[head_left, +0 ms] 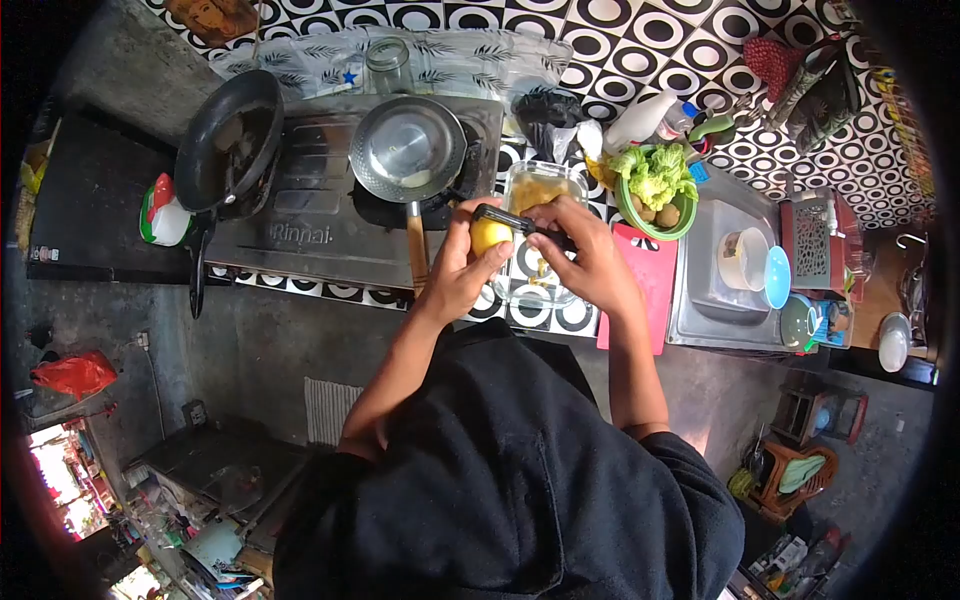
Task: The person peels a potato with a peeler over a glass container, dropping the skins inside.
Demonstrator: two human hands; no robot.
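black-and-white circle tiles cover the worktop (pixel 640 40), which runs across the top of the view, seen from straight above. a steel two-burner stove (pixel 300 235) sits on its left part, with a dark frying pan (pixel 228 140) on the left burner and a steel saucepan (pixel 408 150) on the right one, the saucepan's wooden handle pointing toward the person. behind the stove lies a leaf-printed cloth (pixel 450 55) with a glass jar (pixel 388 62) on it. the left hand (pixel 462 270) is curled closed around a yellow potato (pixel 490 236), holding it just above the worktop's front edge, beside the saucepan handle. the right hand (pixel 590 258) is closed on a black-handled peeler (pixel 515 220), whose head rests against the top of the potato. under and behind the hands stands a clear container (pixel 543 190) with yellow pieces in it. a red cutting board (pixel 650 285) lies just right of the right hand, and a green bowl (pixel 655 205) of leafy greens and brown round things sits behind it. further right is a steel sink (pixel 725 270) holding bowls. the floor (pixel 250 350) below the worktop is grey concrete, with a red bag (pixel 75 372) at the far left and a small wooden stool (pixel 795 470) at the lower right.
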